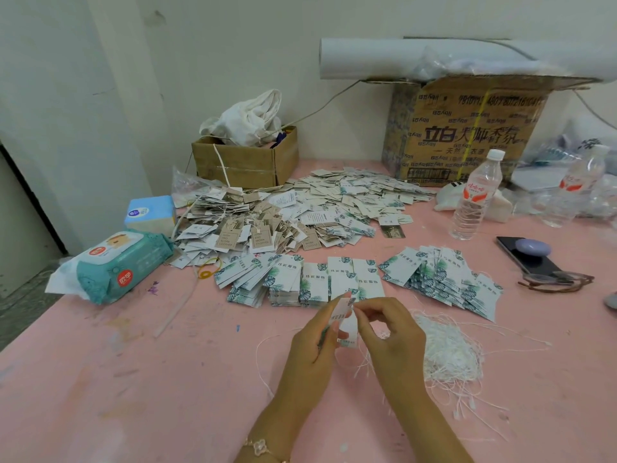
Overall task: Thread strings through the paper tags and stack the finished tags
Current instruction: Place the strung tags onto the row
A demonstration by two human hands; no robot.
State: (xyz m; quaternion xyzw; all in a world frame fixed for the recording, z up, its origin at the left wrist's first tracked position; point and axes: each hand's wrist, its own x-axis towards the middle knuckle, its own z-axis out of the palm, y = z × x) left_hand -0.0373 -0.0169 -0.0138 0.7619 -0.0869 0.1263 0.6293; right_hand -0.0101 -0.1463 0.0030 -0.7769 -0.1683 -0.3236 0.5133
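Left hand [314, 342]: grips tag [345, 317], raised just before the stacks [314, 282]
Right hand [390, 332]: pinches tag's top; I can't make out a string there
Risk: I judge the string may miss the hole; loose strings [447, 352] beside could snag

Soft even light, warped edges
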